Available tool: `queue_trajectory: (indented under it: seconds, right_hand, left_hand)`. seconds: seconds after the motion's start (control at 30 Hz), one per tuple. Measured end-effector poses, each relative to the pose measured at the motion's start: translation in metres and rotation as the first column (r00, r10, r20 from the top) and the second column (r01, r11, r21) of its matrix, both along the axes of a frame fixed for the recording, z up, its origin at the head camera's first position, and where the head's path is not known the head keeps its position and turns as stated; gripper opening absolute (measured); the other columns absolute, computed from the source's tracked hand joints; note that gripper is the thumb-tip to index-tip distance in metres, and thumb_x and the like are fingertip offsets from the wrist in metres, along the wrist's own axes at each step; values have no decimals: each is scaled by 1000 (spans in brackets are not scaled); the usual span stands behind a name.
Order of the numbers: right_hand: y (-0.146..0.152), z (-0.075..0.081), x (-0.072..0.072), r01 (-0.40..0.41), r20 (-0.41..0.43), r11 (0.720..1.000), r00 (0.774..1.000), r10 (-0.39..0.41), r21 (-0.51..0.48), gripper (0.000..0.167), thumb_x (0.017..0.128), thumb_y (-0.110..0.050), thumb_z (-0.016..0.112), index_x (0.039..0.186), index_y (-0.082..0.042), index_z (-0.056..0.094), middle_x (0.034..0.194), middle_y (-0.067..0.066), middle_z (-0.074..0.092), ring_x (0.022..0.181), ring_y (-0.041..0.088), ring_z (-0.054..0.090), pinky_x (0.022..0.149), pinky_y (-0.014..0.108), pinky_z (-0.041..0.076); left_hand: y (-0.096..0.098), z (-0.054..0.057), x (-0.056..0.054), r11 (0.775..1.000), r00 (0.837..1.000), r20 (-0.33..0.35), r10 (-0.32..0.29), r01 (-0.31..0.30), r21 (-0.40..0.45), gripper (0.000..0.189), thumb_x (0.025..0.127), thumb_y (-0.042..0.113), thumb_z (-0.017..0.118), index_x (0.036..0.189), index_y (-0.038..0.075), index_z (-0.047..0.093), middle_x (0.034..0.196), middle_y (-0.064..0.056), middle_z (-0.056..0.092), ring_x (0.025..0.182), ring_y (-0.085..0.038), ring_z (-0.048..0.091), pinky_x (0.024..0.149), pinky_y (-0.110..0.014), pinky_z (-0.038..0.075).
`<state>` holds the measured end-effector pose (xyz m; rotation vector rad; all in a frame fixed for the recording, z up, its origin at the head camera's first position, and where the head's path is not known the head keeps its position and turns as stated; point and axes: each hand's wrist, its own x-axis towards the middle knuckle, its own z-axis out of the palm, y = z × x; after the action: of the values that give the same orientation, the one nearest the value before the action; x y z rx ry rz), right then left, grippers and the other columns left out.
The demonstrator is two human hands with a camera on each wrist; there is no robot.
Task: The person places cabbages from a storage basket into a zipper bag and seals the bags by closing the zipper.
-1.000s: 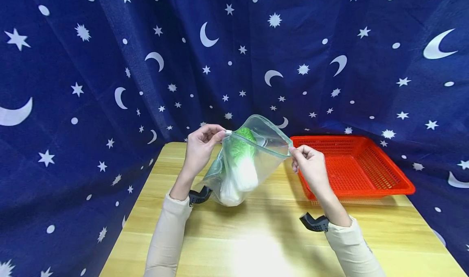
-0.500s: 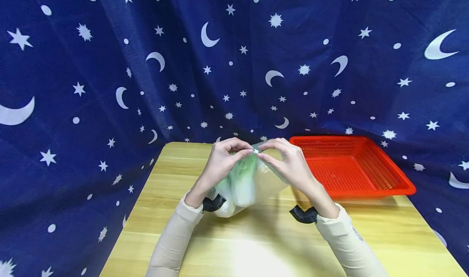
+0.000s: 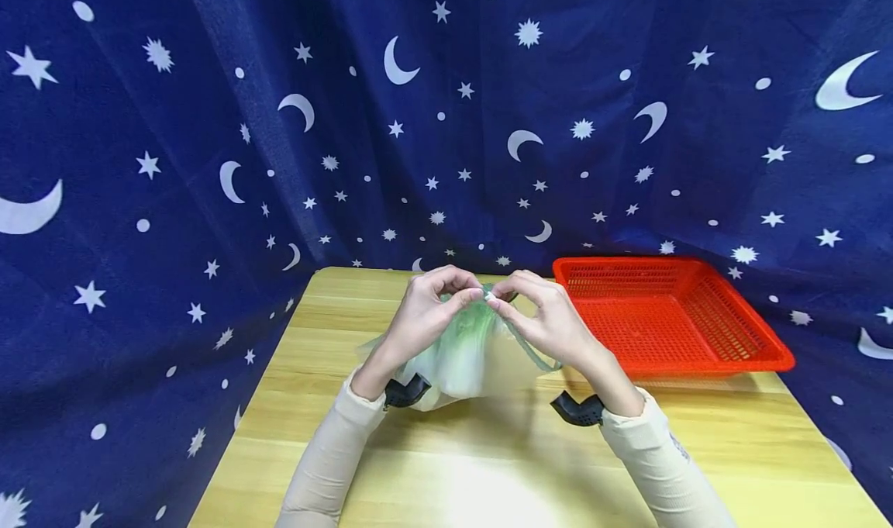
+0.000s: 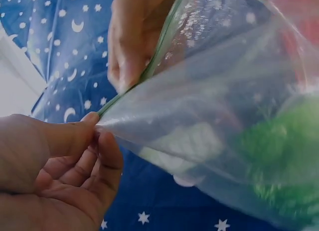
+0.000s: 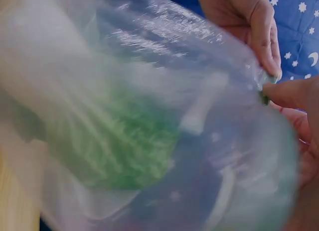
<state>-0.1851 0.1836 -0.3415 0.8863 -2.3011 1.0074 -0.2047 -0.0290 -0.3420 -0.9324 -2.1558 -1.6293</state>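
A clear zip bag (image 3: 512,373) with a green-edged mouth hangs over the table in the head view. Inside it is a napa cabbage (image 3: 460,361), with pale stem and green leaves, seen through the plastic in the right wrist view as well. My left hand (image 3: 427,311) pinches one corner of the mouth between thumb and finger. Right beside it, my right hand (image 3: 547,319) pinches the green edge at a small white piece (image 3: 490,298), perhaps the slider. In the left wrist view the green zip edge (image 4: 162,47) runs from the left fingertips past the right hand.
A red perforated plastic basket (image 3: 663,319) stands at the right of the wooden table (image 3: 432,466). A dark blue curtain (image 3: 446,125) with stars and moons hangs behind and at both sides. Black wrist mounts (image 3: 579,409) sit under the wrists.
My hands were apart, spreading the bag's mouth; they have come together at one corner. In the last half second they have barely moved, while the bag below has shifted.
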Motion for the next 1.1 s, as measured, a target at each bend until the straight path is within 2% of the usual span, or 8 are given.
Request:
queue_trajectory:
  seconds: [0.17,0.37,0.47,0.6,0.8,0.93,1.0,1.1]
  right_hand:
    - [5,-7,-2,12,-2,999,1000,-12,43,5,90,-19,68,94,-20,68,91,-10,66,89,6,60,81,28,49]
    - [22,-14,-4,18,40,996,999,-22,90,5,91,-18,67,95,-21,66,89,-10,64,86,4,59,78,29,49]
    - [36,-20,-5,70,78,994,994,-76,79,6,91,-16,66,94,-21,65,89,-10,64,85,5,58,79,25,47]
    - [54,-32,-5,132,129,988,982,-141,78,5,92,-17,65,95,-21,65,90,-10,64,85,5,58,79,20,44]
    - [68,-49,-2,183,201,979,959,-197,87,4,93,-20,65,94,-24,64,88,-8,66,83,5,60,79,23,48]
    - [71,-50,-1,206,240,975,946,-220,81,2,94,-23,63,93,-23,65,87,-7,67,83,7,63,80,27,52]
    - [70,-49,-4,217,261,973,938,-229,74,4,94,-24,62,94,-21,64,84,-6,67,78,9,64,73,27,53]
    - [65,-47,-15,273,281,962,922,-266,15,8,95,-26,62,93,-18,63,79,-2,70,71,9,68,61,23,50]
  left_hand:
    - [-11,3,-1,997,999,17,42,-43,62,6,89,19,69,90,13,68,83,0,68,75,-18,64,72,-25,51]
    - [-31,4,-6,985,996,17,92,-94,146,11,88,19,70,91,8,69,83,-5,68,72,-13,60,68,-22,49]
    - [-46,6,-11,955,989,22,149,-149,257,9,87,10,70,91,2,69,81,-5,66,68,-13,57,63,-20,47]
    - [-63,8,-17,924,981,27,194,-192,332,11,85,4,70,93,-3,67,81,-2,65,66,-12,56,61,-17,47]
    - [-76,5,-24,925,980,27,196,-194,328,17,87,6,69,96,-7,65,84,1,66,69,-7,57,64,-16,48]
    - [-78,1,-31,926,978,30,208,-207,317,18,87,8,69,95,-7,65,83,1,65,67,-7,57,62,-16,49]
    - [-76,3,-39,928,976,39,213,-215,303,17,88,8,69,94,-7,64,81,-4,65,64,-10,57,60,-18,50]
    - [-72,12,-54,935,975,44,220,-223,275,17,89,7,67,96,-9,64,81,-18,66,63,-18,62,62,-21,52]
